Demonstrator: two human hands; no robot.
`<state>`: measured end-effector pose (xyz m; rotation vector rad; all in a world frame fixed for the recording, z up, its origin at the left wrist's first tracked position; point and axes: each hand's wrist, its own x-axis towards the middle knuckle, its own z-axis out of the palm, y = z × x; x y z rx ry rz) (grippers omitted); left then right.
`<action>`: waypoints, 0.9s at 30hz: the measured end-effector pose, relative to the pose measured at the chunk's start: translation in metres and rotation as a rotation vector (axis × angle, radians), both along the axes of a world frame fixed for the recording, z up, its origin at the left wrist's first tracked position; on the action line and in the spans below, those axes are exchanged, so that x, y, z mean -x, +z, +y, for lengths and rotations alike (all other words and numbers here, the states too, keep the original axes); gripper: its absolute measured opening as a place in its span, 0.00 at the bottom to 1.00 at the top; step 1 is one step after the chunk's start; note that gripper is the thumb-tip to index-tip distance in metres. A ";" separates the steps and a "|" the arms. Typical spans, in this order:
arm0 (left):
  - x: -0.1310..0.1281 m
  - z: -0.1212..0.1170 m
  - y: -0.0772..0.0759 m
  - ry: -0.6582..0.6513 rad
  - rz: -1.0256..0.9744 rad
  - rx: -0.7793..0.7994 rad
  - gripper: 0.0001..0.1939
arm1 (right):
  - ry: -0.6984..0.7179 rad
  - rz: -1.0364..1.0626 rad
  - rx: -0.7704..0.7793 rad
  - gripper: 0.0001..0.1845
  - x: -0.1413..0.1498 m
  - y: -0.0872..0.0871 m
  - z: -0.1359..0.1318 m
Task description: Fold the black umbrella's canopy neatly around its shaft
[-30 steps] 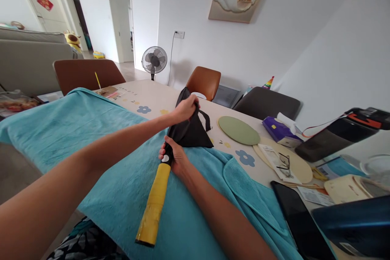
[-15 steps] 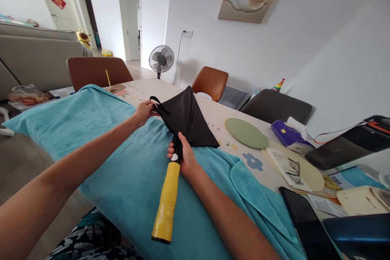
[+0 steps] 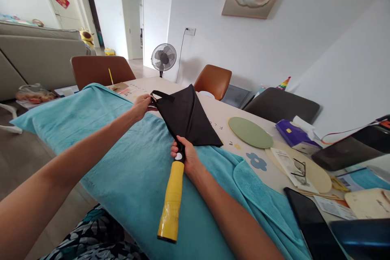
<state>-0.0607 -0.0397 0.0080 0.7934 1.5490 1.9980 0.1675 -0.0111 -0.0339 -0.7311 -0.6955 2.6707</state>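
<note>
A folded black umbrella (image 3: 186, 118) with a yellow handle (image 3: 171, 201) lies on a turquoise towel (image 3: 122, 170) spread over the table. My right hand (image 3: 187, 157) is closed round the umbrella's neck, just above the yellow handle. My left hand (image 3: 142, 105) pinches the left corner of the black canopy by its strap and holds the cloth stretched out to the left. The handle points toward me.
To the right on the table (image 3: 213, 115) lie a green round mat (image 3: 250, 132), a purple tissue pack (image 3: 293, 136), glasses (image 3: 300, 167) on papers, a black tablet (image 3: 313, 227) and a dark case (image 3: 350, 150). Brown chairs (image 3: 213, 79) stand behind the table; a fan (image 3: 163, 57) stands farther back.
My left hand has pulled the canopy's corner from the middle out to the left, spreading the black cloth into a flat triangle. My right hand has kept its grip.
</note>
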 end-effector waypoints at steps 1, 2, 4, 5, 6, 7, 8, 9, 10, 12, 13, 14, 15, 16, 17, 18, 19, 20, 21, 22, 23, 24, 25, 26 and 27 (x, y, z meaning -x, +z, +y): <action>0.003 -0.003 -0.005 0.009 0.051 0.053 0.05 | -0.004 -0.004 -0.004 0.08 0.000 0.000 0.000; 0.006 -0.007 -0.010 0.022 0.104 0.110 0.05 | -0.005 -0.008 -0.009 0.08 0.000 0.000 -0.001; 0.013 -0.013 -0.024 0.032 0.216 0.234 0.06 | -0.007 -0.014 -0.022 0.08 0.000 0.000 -0.001; 0.017 -0.015 -0.032 0.027 0.284 0.304 0.06 | -0.005 -0.016 -0.027 0.08 0.000 0.000 -0.001; 0.020 -0.017 -0.038 0.018 0.368 0.380 0.06 | -0.002 -0.018 -0.032 0.08 -0.001 -0.001 -0.001; 0.023 -0.018 -0.044 0.006 0.471 0.454 0.07 | 0.006 -0.023 -0.037 0.08 -0.001 -0.001 -0.001; 0.025 -0.019 -0.048 -0.006 0.593 0.517 0.07 | 0.015 -0.029 -0.042 0.08 -0.001 -0.001 -0.001; 0.026 -0.020 -0.051 -0.019 0.724 0.563 0.07 | 0.024 -0.037 -0.046 0.08 -0.001 -0.001 -0.002; 0.026 -0.020 -0.052 -0.037 0.850 0.593 0.07 | 0.031 -0.048 -0.049 0.08 -0.001 -0.001 -0.002; 0.025 -0.019 -0.052 -0.105 1.057 0.613 0.07 | 0.020 -0.087 -0.053 0.08 -0.001 0.004 -0.001; 0.024 -0.019 -0.051 -0.143 1.125 0.616 0.07 | 0.006 -0.114 -0.057 0.08 -0.001 0.008 -0.001; 0.022 -0.018 -0.050 -0.177 1.170 0.622 0.07 | -0.008 -0.142 -0.062 0.08 -0.002 0.014 0.000; 0.019 -0.017 -0.048 -0.208 1.201 0.628 0.07 | -0.016 -0.169 -0.069 0.08 -0.003 0.021 0.002; 0.017 -0.016 -0.048 -0.236 1.221 0.629 0.06 | -0.008 -0.186 -0.074 0.07 -0.006 0.029 0.004; 0.014 -0.014 -0.047 -0.262 1.234 0.628 0.06 | 0.005 -0.189 -0.076 0.07 -0.008 0.037 0.006; 0.010 -0.012 -0.047 -0.287 1.240 0.624 0.06 | 0.032 -0.186 -0.078 0.06 -0.011 0.046 0.009; 0.005 -0.010 -0.047 -0.318 1.243 0.618 0.06 | 0.047 -0.177 -0.085 0.06 -0.014 0.054 0.011; 0.000 -0.006 -0.047 -0.348 1.238 0.608 0.06 | 0.040 -0.165 -0.086 0.06 -0.016 0.062 0.013; -0.007 -0.001 -0.046 -0.370 1.238 0.598 0.06 | 0.032 -0.164 -0.080 0.06 -0.019 0.069 0.014; -0.015 0.005 -0.045 -0.391 1.223 0.590 0.05 | 0.031 -0.169 -0.067 0.05 -0.021 0.075 0.014; -0.024 0.011 -0.043 -0.411 1.174 0.578 0.06 | 0.021 -0.175 -0.052 0.05 -0.022 0.080 0.013; -0.034 0.018 -0.040 -0.422 1.090 0.564 0.06 | 0.016 -0.181 -0.038 0.05 -0.022 0.084 0.011; -0.046 0.025 -0.037 -0.432 0.848 0.527 0.08 | 0.016 -0.182 -0.026 0.05 -0.023 0.086 0.009; -0.058 0.032 -0.034 -0.417 0.624 0.490 0.09 | 0.017 -0.177 -0.019 0.05 -0.023 0.088 0.006; -0.071 0.037 -0.031 -0.390 0.400 0.448 0.09 | 0.029 -0.168 -0.016 0.06 -0.022 0.088 0.002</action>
